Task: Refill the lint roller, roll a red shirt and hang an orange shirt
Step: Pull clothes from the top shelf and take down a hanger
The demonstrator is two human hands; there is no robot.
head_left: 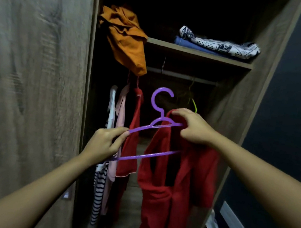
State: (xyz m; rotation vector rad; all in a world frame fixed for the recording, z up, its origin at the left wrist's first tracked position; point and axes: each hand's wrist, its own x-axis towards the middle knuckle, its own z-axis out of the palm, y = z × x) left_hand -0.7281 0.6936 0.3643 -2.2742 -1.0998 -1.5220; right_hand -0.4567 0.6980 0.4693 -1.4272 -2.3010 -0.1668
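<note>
1 hanger (157, 122) end inside red shirt (185, 176).

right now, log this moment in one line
left hand: pinches purple hanger | right hand: grips red shirt at hanger | orange shirt: on shelf

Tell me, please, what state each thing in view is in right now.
Purple hanger: off the rail, tilted, in hand.
Red shirt: partly on the hanger, dangling from its right end.
Orange shirt: crumpled, drooping over the shelf edge, not hung.
Folded clothes: stacked on the shelf.
Left grip: pinches the hanger's left arm.
Right grip: holds the red shirt's collar.
</note>
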